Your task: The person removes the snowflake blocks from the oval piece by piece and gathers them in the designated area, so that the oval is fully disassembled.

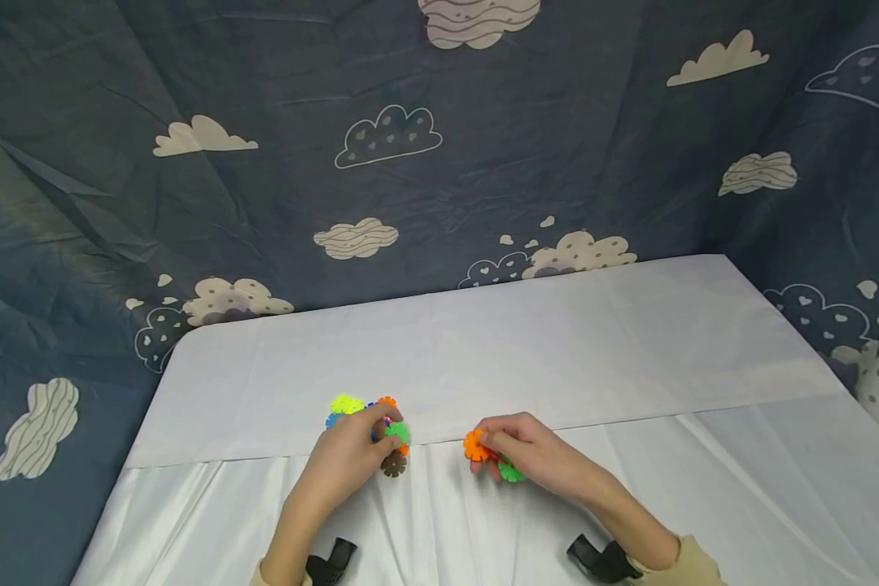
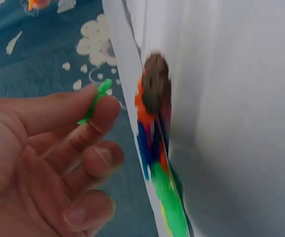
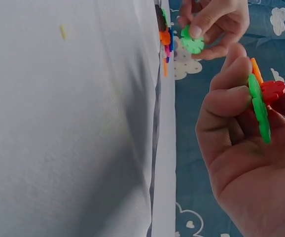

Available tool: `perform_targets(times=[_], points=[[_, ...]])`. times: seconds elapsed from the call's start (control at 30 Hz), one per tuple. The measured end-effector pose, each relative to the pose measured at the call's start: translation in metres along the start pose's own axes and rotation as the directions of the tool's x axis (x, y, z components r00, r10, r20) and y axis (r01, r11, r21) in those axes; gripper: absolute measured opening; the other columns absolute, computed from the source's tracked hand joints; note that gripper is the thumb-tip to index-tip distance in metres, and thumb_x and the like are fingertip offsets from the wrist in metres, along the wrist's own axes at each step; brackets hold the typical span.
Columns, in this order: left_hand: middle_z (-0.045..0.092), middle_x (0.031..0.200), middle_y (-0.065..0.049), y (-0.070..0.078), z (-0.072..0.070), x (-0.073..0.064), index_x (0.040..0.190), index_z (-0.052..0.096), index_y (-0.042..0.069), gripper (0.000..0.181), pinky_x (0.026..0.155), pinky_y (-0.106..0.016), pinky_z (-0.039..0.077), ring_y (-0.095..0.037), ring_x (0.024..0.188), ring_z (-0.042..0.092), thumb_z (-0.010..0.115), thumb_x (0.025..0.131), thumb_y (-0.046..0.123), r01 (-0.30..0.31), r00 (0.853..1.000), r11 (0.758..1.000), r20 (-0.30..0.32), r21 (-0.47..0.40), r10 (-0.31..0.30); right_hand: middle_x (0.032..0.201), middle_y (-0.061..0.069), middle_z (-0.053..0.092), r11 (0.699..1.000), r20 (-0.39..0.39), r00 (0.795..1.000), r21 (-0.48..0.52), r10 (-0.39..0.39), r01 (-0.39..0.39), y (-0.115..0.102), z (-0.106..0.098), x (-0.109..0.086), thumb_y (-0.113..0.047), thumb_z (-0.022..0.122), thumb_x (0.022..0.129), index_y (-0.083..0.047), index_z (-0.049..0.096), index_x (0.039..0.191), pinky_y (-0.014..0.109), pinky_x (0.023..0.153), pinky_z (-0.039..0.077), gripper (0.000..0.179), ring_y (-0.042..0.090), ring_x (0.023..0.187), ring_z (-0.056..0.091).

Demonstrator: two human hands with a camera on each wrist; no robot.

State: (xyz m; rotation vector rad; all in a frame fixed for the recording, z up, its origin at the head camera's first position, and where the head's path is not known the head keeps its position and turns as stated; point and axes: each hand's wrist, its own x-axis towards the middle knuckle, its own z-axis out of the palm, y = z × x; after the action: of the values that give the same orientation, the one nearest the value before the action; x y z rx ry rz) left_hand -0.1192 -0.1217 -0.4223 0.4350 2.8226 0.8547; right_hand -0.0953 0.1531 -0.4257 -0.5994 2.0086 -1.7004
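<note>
My left hand (image 1: 343, 454) pinches a green notched interlocking disc (image 2: 101, 94) between thumb and forefinger, raised above the white cloth. Below and around it in the head view lies a cluster of similar discs, among them a yellow disc (image 1: 347, 404) and a brown disc (image 1: 393, 465); part of the cluster is hidden by the hand. To the right, my right hand (image 1: 538, 452) grips a small joined piece of interlocking discs: an orange disc (image 1: 475, 446), a red disc (image 3: 273, 91) and a green disc (image 3: 259, 108), set at angles to each other.
White cloth (image 1: 513, 350) covers the table, with a seam across it. Behind stands a dark blue curtain (image 1: 278, 195) with cloud prints. Black straps (image 1: 333, 561) show near both wrists at the front.
</note>
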Motion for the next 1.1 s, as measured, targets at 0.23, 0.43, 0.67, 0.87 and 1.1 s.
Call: perform_targets(times=[0.23, 0.43, 0.67, 0.87, 1.1], points=[[0.050, 0.068, 0.007, -0.013, -0.006, 0.001, 0.100, 0.068, 0.019, 0.019, 0.053, -0.031, 0.036, -0.013, 0.057, 0.044, 0.077, 0.084, 0.017, 0.043, 0.999, 0.997, -0.030, 0.057, -0.042, 0.076, 0.006, 0.054, 0.995, -0.072, 0.997, -0.096, 0.024, -0.031, 0.001, -0.002, 0.001, -0.019, 0.050, 0.104, -0.006, 0.069, 0.106, 0.024, 0.064, 0.040, 0.023, 0.018, 0.067, 0.048], [0.046, 0.065, 0.007, -0.013, -0.005, 0.001, 0.098, 0.069, 0.016, 0.018, 0.051, -0.029, 0.033, -0.011, 0.055, 0.041, 0.079, 0.083, 0.016, 0.030, 0.995, 0.994, -0.101, 0.106, -0.019, 0.081, 0.014, 0.061, 0.994, -0.083, 0.996, -0.097, 0.035, -0.043, 0.002, 0.000, 0.002, -0.022, 0.056, 0.102, -0.008, 0.070, 0.116, 0.024, 0.063, 0.043, 0.024, 0.019, 0.071, 0.053], [0.057, 0.071, 0.009, 0.014, 0.000, -0.004, 0.093, 0.070, 0.019, 0.006, 0.054, -0.028, 0.041, -0.009, 0.056, 0.048, 0.068, 0.093, 0.025, -0.062, 0.994, 0.993, -0.098, -0.104, 0.052, 0.088, 0.021, 0.064, 1.000, -0.092, 0.996, -0.024, 0.008, -0.010, 0.003, 0.002, 0.003, -0.019, 0.062, 0.098, -0.008, 0.069, 0.106, 0.025, 0.063, 0.048, 0.015, 0.031, 0.073, 0.059], [0.065, 0.077, 0.007, 0.036, 0.019, -0.006, 0.090, 0.067, 0.027, 0.011, 0.056, -0.026, 0.046, -0.010, 0.064, 0.056, 0.064, 0.095, 0.036, -0.112, 0.986, 0.943, 0.081, -0.313, 0.144, 0.087, 0.027, 0.062, 0.997, -0.072, 0.997, 0.075, 0.011, -0.005, 0.006, 0.007, 0.004, -0.018, 0.065, 0.096, -0.005, 0.063, 0.100, 0.024, 0.059, 0.048, 0.014, 0.038, 0.070, 0.057], [0.064, 0.074, -0.002, 0.041, 0.033, -0.008, 0.082, 0.066, 0.013, 0.030, 0.059, -0.025, 0.043, -0.013, 0.068, 0.056, 0.057, 0.099, 0.036, -0.107, 0.966, 0.876, 0.161, -0.471, 0.205, 0.087, 0.027, 0.063, 0.994, -0.051, 0.999, 0.106, -0.014, 0.019, 0.006, 0.011, 0.004, -0.019, 0.065, 0.097, -0.005, 0.062, 0.100, 0.024, 0.060, 0.048, 0.015, 0.043, 0.071, 0.056]])
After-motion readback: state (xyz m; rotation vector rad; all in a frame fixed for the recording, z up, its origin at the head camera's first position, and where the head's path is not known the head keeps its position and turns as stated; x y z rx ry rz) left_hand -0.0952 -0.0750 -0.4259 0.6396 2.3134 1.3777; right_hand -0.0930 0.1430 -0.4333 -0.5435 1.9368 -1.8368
